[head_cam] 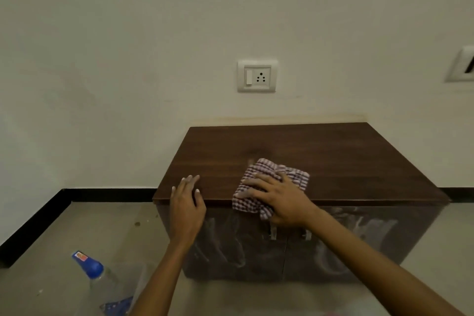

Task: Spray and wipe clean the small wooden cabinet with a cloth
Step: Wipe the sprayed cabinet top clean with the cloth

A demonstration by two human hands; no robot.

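Observation:
A small dark wooden cabinet (333,156) stands against the wall, with smeared streaks across its two front doors. A red-and-white checked cloth (272,174) lies bunched at the front edge of its top. My right hand (279,200) presses flat on the cloth, fingers spread. My left hand (187,208) rests on the cabinet's front left corner, fingers on the top and thumb over the edge, holding nothing. A clear spray bottle (100,282) with a blue cap stands on the floor at the lower left.
A white wall socket (257,76) sits above the cabinet, and another plate (461,64) shows at the right edge. Black skirting (33,228) runs along the wall base. Grey floor (97,226) lies left of the cabinet. Two metal handles (273,233) hang on the doors.

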